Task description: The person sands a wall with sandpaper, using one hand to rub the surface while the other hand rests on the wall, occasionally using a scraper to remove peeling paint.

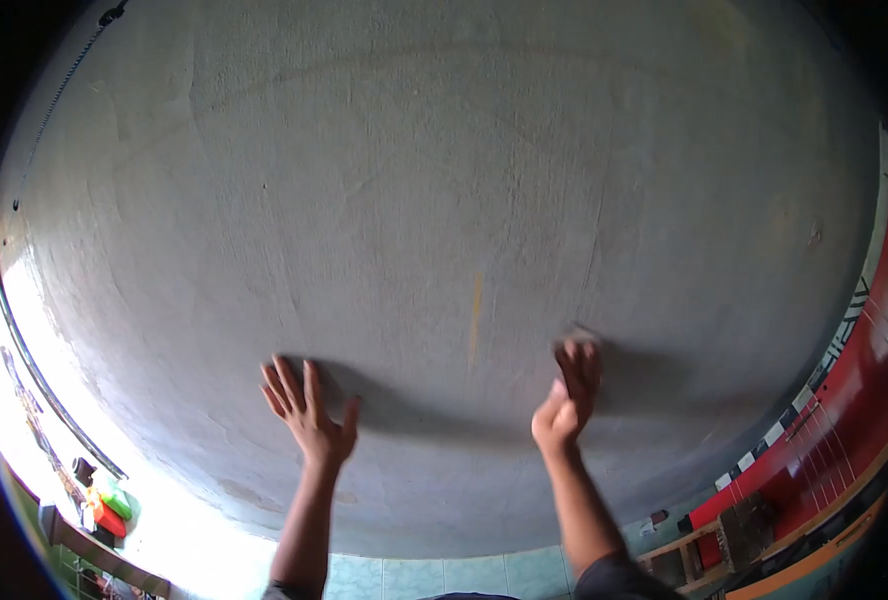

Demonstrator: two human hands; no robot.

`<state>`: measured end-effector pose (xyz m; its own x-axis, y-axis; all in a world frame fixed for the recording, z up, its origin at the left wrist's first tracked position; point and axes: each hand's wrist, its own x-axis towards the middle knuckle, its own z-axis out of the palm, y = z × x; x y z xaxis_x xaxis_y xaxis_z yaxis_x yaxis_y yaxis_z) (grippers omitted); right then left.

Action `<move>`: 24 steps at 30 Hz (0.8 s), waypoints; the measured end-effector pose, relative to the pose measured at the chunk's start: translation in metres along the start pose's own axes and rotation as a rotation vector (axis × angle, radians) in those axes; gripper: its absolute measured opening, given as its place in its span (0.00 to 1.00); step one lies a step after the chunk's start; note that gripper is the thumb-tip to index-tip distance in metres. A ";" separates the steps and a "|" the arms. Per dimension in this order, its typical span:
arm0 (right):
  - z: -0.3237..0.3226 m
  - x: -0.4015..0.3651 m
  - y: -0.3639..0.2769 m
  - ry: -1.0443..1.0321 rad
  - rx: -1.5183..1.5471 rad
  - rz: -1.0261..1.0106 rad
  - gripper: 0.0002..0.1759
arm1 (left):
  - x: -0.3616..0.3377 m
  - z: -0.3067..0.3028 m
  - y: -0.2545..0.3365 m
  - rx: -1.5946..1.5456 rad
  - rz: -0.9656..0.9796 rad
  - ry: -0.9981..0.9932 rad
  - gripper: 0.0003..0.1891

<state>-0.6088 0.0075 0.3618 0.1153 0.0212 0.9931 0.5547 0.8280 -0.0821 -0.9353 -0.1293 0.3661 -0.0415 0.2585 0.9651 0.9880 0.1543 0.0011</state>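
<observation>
A grey plastered wall (414, 220) fills most of the head view. My left hand (311, 417) lies against it with the fingers spread, holding nothing. To the right, my right hand (570, 400) is closed, its fingers bent and smeared by motion near the wall surface. A small flat thing (583, 331) with a pale, thin edge juts out above these fingers; I cannot tell its kind. Between the hands and a little higher, a yellowish vertical streak (477, 312) marks the plaster.
Pale green tiles (414, 578) run along the wall's foot. On the right are a red panel (819, 450) and a wooden frame (689, 562). Bright light enters at left, near a green and red bundle (110, 505). A thin cord (62, 85) hangs at upper left.
</observation>
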 end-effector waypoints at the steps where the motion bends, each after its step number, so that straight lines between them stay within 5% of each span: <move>1: 0.000 -0.033 -0.008 0.046 -0.083 0.164 0.21 | -0.026 0.009 0.006 -0.025 -0.027 -0.003 0.47; 3: -0.001 -0.093 -0.020 0.005 -0.105 0.280 0.21 | -0.068 0.016 0.028 -0.062 -0.119 -0.047 0.49; 6: -0.016 -0.116 -0.006 -0.088 0.065 0.102 0.22 | -0.094 0.014 0.048 -0.073 -0.215 -0.159 0.50; 10: -0.023 -0.087 0.024 0.221 -0.052 0.636 0.23 | -0.113 -0.004 0.046 -0.063 -0.290 -0.298 0.49; 13: -0.001 -0.067 0.000 0.129 -0.125 0.364 0.24 | -0.109 -0.008 0.046 -0.074 -0.353 -0.294 0.47; 16: -0.007 -0.073 -0.019 -0.320 -0.152 -0.055 0.23 | -0.108 -0.006 0.037 -0.131 -0.434 -0.230 0.47; 18: 0.004 -0.066 -0.014 -0.076 -0.115 0.092 0.22 | -0.106 -0.008 0.012 -0.159 -0.458 -0.187 0.46; 20: 0.015 -0.048 -0.032 0.150 0.014 0.470 0.24 | -0.104 -0.012 -0.014 -0.167 -0.445 -0.158 0.45; 22: 0.044 -0.039 -0.070 0.161 -0.059 0.390 0.24 | -0.098 -0.020 -0.045 -0.151 -0.445 -0.164 0.44; 24: 0.071 -0.054 -0.104 -0.046 -0.191 0.051 0.23 | -0.093 -0.033 -0.083 -0.144 -0.435 -0.169 0.43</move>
<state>-0.7317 -0.0400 0.3229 0.1121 0.0896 0.9896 0.6959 0.7039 -0.1426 -1.0088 -0.1977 0.2854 -0.4673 0.3521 0.8110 0.8835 0.1521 0.4430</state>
